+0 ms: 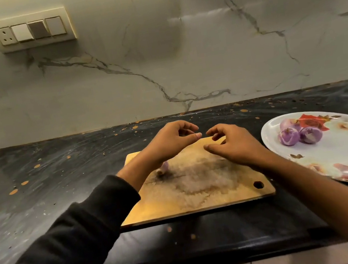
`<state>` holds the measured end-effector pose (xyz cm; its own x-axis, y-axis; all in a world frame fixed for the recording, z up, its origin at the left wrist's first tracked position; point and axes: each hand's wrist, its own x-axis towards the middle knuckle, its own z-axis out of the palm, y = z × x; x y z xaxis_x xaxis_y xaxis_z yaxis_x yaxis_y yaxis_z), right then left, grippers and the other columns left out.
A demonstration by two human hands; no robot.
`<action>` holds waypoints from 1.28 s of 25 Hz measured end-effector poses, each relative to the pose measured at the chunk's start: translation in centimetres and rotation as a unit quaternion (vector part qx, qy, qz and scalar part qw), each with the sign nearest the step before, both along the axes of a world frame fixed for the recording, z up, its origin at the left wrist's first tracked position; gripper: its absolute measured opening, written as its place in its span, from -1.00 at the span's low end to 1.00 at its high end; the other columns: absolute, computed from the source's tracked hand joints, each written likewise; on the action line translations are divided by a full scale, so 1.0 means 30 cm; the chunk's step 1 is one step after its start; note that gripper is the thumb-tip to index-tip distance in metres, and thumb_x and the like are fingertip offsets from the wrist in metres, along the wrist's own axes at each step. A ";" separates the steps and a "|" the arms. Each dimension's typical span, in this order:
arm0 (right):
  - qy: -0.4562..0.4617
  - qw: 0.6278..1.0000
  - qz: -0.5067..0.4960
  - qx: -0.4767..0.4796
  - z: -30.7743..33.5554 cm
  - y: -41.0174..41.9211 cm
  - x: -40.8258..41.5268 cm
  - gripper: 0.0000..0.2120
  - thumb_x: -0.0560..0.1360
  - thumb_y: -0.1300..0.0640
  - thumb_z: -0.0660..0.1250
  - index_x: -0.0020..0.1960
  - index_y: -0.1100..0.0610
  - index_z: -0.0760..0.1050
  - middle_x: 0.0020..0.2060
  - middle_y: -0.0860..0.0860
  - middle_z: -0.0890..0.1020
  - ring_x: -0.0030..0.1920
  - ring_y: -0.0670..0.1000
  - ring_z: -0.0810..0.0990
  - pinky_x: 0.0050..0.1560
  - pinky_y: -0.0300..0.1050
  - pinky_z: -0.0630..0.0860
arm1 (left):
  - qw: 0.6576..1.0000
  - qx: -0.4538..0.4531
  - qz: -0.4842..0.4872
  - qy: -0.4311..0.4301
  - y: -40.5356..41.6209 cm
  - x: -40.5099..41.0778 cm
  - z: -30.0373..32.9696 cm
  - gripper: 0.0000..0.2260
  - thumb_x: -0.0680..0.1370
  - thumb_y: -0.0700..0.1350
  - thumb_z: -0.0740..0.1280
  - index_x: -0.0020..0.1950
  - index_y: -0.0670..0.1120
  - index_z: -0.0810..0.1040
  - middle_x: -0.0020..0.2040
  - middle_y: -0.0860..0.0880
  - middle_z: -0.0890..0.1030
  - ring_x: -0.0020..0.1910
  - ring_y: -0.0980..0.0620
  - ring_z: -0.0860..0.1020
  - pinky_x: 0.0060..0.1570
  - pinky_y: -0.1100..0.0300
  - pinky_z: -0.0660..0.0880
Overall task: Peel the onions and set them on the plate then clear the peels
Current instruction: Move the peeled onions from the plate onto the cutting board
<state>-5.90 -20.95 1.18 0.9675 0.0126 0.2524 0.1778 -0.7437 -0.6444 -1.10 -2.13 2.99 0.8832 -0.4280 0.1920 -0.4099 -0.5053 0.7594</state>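
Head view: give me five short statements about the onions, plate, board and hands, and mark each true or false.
1. Three peeled onions lie on the plate. True.
2. The plate sits left of the cutting board. False: it sits to the board's right.
3. The left hand has a knife in its grip. False: its fingers are loosely curled and no knife shows.
4. A piece of onion lies on the board, partly hidden by the left wrist. True.
5. The right hand rests on the plate. False: it is over the board, apart from the plate.
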 end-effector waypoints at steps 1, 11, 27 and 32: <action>-0.006 1.000 -0.014 -0.007 0.003 -0.049 -0.006 -0.56 0.52 -0.01 0.44 0.36 0.05 0.50 0.17 0.01 0.62 0.07 -0.06 0.56 0.05 -0.16 0.47 | 1.000 0.013 -0.025 -0.009 -0.059 0.001 0.008 -0.74 0.56 -0.04 0.41 0.23 -0.05 0.57 0.03 0.03 0.63 0.04 0.12 0.59 0.13 0.13 0.57; -0.029 0.977 -0.185 -0.098 -0.028 -0.434 -0.060 -0.50 0.50 0.03 0.47 0.39 0.12 0.49 0.28 0.11 0.60 0.21 0.11 0.59 0.13 0.02 0.58 | 0.979 0.128 -0.144 -0.072 -0.596 0.019 -0.004 -0.60 0.54 -0.03 0.44 0.33 -0.10 0.51 0.24 -0.06 0.58 0.19 0.04 0.54 0.17 0.18 0.47; -0.066 0.956 -0.207 -0.197 -0.135 -0.595 -0.038 -0.59 0.38 0.04 0.56 0.20 0.05 0.61 0.01 0.05 0.68 0.03 0.11 0.53 0.02 0.02 0.48 | 0.976 0.175 -0.087 -0.099 -0.774 0.058 -0.159 -0.55 0.41 0.03 0.53 0.21 -0.05 0.48 0.13 -0.08 0.63 0.10 -0.10 0.59 0.11 -0.10 0.55; -0.075 0.977 -0.165 -0.113 -0.102 -0.553 -0.056 -0.52 0.41 0.06 0.57 0.29 0.09 0.56 0.09 0.03 0.68 -0.01 -0.04 0.56 0.04 -0.06 0.58 | 0.983 0.139 -0.091 -0.073 -0.700 0.049 -0.123 -0.54 0.45 -0.06 0.53 0.28 -0.03 0.45 0.18 -0.04 0.61 0.11 -0.04 0.56 0.14 -0.05 0.54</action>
